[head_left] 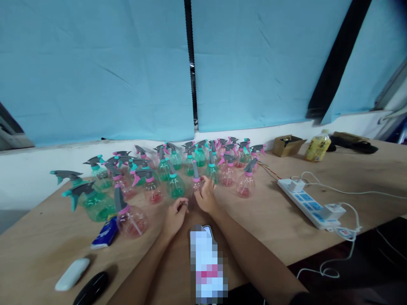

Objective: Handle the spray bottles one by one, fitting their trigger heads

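My right hand (pixel 207 195) is closed round the near side of a spray bottle (pixel 196 174) with a grey head and a pink collar; the hand hides much of its body. Just to the left, my left hand (pixel 177 215) rests low over the table with its fingers curled in, and I see nothing in them. A green spray bottle (pixel 176 186) stands behind my left hand. Several more green and pink spray bottles crowd the table behind both hands, among them a clear pink one (pixel 246 185) to the right and another pink one (pixel 133 222) to the left.
A phone (pixel 206 262), its screen blurred, lies between my forearms. To the left are a blue packet (pixel 106 232), a white case (pixel 72 274) and a black rounded object (pixel 92 289). A power strip (pixel 308 205) with chargers, a cardboard box (pixel 288 146) and a yellow drink bottle (pixel 318 147) are on the right.
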`<state>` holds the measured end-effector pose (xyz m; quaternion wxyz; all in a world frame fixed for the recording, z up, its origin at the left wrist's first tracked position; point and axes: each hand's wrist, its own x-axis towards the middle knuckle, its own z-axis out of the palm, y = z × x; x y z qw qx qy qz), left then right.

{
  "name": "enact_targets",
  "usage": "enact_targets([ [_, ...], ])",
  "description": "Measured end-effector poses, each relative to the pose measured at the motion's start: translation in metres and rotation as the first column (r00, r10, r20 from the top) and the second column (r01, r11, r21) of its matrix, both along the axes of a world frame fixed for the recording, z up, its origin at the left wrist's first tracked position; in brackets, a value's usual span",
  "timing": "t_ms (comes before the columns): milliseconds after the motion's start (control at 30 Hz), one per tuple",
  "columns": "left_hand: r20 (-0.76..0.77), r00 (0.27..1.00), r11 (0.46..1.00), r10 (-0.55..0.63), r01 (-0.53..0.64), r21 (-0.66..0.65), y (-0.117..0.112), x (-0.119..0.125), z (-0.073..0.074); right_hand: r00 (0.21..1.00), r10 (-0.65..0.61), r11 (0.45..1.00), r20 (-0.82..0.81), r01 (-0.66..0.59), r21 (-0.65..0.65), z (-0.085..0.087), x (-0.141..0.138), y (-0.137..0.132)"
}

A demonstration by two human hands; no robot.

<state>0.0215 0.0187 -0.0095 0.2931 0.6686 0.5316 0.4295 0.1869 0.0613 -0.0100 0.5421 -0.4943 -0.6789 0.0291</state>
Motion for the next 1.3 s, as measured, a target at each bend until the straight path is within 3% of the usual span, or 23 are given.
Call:
enact_targets([
  [167,-0.012,1.0,1.0,-0.008,0.008,0.003,-0.003,0.001,0.004,1.0,-0.011,0.999,0.026,0.012,-0.053,-0.002,0.0,0.003],
  [300,-0.028,1.0,1.0,-0.009,0.009,0.007,-0.003,0.001,0.003,0.995,0.097,0.995,0.02,-0.096,-0.033,-0.009,0.002,0.009],
  [533,0.044,0.999,1.0,0.007,-0.006,-0.02,0.0,0.0,0.002,0.97,0.199,0.979,-0.138,-0.204,-0.022,-0.023,0.002,0.019],
  [633,0.045,0.999,1.0,0.001,0.0,-0.028,0.001,0.0,0.001,0.963,0.199,0.976,-0.18,-0.211,-0.048,-0.022,0.001,0.018],
  [767,0.034,0.999,1.0,-0.006,0.007,-0.027,0.001,0.0,0.001,0.985,0.005,0.998,-0.175,-0.016,-0.06,-0.008,0.004,0.01],
  [900,0.039,0.999,1.0,-0.001,0.002,-0.025,0.0,0.0,0.002,0.952,-0.243,0.97,-0.186,0.244,-0.018,0.003,0.015,0.009],
  [1133,0.029,1.0,1.0,0.001,-0.002,0.013,0.001,0.0,0.002,0.946,-0.231,0.973,-0.228,0.228,-0.037,-0.008,0.031,0.032],
  [1300,0.002,1.0,0.999,-0.019,0.019,0.029,0.001,0.0,0.003,0.928,-0.314,0.949,-0.199,0.302,-0.086,-0.015,0.034,0.045],
])
